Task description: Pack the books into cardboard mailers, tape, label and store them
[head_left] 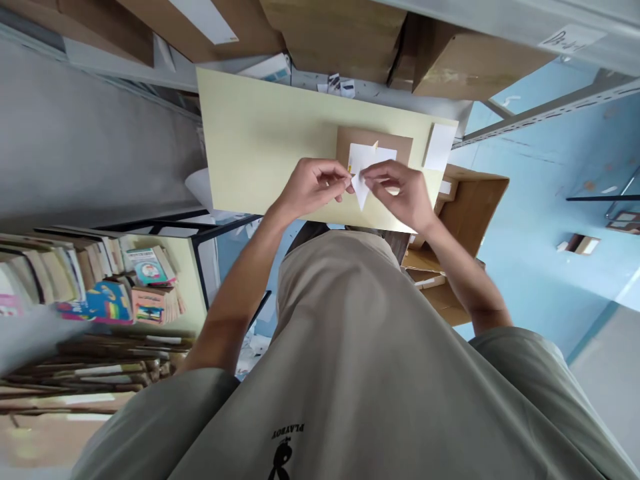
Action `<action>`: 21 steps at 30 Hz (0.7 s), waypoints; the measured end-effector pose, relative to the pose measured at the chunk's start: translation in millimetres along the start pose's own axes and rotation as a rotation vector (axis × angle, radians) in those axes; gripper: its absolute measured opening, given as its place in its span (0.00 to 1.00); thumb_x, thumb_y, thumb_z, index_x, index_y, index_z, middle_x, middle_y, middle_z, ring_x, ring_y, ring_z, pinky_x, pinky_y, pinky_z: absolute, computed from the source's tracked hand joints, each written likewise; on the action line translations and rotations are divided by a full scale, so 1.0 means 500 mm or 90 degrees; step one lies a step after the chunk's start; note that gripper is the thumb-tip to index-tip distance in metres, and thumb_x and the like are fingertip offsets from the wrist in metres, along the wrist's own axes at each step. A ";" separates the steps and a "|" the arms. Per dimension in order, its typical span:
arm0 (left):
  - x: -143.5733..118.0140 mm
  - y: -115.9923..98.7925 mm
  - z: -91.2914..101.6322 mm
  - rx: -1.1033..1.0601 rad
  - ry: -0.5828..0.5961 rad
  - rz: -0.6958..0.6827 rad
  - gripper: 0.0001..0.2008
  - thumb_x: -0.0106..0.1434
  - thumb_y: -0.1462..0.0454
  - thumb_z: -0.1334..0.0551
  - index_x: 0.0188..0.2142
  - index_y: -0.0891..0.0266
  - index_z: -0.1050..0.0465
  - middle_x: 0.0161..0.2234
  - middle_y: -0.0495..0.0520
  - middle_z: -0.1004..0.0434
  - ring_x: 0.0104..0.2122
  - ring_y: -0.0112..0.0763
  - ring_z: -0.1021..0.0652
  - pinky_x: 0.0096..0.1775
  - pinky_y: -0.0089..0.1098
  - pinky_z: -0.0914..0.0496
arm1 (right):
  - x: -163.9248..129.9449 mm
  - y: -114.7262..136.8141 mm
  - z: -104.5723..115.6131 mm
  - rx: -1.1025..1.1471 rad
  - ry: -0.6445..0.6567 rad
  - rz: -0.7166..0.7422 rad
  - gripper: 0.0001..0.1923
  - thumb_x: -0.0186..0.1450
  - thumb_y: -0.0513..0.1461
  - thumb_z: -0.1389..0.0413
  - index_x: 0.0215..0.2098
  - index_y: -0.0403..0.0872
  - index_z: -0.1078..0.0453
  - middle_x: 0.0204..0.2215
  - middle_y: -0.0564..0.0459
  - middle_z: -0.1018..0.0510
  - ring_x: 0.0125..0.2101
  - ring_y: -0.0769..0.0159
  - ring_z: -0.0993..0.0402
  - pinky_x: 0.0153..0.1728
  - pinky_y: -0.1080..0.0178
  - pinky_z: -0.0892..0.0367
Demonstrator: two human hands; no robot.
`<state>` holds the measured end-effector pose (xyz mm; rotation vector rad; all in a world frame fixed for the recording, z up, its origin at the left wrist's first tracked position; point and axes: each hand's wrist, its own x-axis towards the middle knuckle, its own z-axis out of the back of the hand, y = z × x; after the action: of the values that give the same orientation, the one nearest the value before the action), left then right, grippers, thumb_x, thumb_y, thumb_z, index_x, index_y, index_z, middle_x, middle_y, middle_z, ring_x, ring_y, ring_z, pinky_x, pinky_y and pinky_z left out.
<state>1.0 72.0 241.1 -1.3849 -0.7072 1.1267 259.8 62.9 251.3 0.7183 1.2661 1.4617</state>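
Observation:
A small white piece of paper [361, 192], pointed at its lower end, is pinched between my two hands over the table. My left hand [316, 183] is closed on its left edge with thumb and fingertips. On its right edge, the thumb and fingers of my right hand [400, 190] pinch it too. Just beyond my fingers, a white sheet [384, 155] with small yellow marks lies on a brown cardboard piece [345, 139]. Both rest on the pale yellow tabletop [260, 133]. My fingers partly hide the sheet's near side.
A white block or stack of paper [440, 147] lies at the table's right end. Cardboard boxes [340, 33] fill the shelf behind. An open carton [475, 207] stands right of the table. Books [150, 267] and flattened cardboard [100, 373] sit at left.

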 end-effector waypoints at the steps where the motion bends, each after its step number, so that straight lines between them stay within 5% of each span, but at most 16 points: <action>1: -0.012 0.002 0.017 0.012 0.008 -0.011 0.15 0.74 0.51 0.26 0.38 0.61 0.15 0.35 0.56 0.09 0.30 0.33 0.12 0.33 0.30 0.20 | -0.006 0.016 -0.035 0.029 0.012 -0.015 0.17 0.76 0.56 0.29 0.50 0.54 0.12 0.51 0.49 0.09 0.52 0.55 0.10 0.57 0.51 0.11; 10: -0.101 0.064 0.188 0.077 0.044 -0.059 0.07 0.68 0.59 0.28 0.38 0.58 0.12 0.35 0.52 0.10 0.32 0.32 0.15 0.36 0.30 0.21 | 0.022 0.079 -0.253 0.147 0.013 -0.146 0.27 0.65 0.63 0.21 0.44 0.51 0.11 0.45 0.48 0.07 0.48 0.54 0.08 0.57 0.50 0.11; 16: -0.128 0.102 0.292 0.071 0.069 -0.046 0.05 0.66 0.61 0.29 0.37 0.58 0.12 0.35 0.52 0.10 0.33 0.33 0.14 0.38 0.31 0.21 | 0.061 0.108 -0.360 0.123 0.005 -0.178 0.24 0.66 0.61 0.24 0.41 0.50 0.14 0.41 0.49 0.07 0.44 0.55 0.10 0.52 0.52 0.12; 21: -0.136 0.148 0.337 0.045 0.044 -0.014 0.04 0.64 0.60 0.28 0.34 0.57 0.14 0.31 0.51 0.12 0.32 0.35 0.15 0.39 0.33 0.20 | 0.094 0.115 -0.428 0.021 0.000 -0.199 0.18 0.69 0.57 0.29 0.37 0.53 0.19 0.38 0.52 0.10 0.41 0.57 0.12 0.51 0.53 0.14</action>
<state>-191.4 63.9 204.9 -1.3474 -0.6259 1.0710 34.6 40.2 240.1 0.5142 1.3388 1.1892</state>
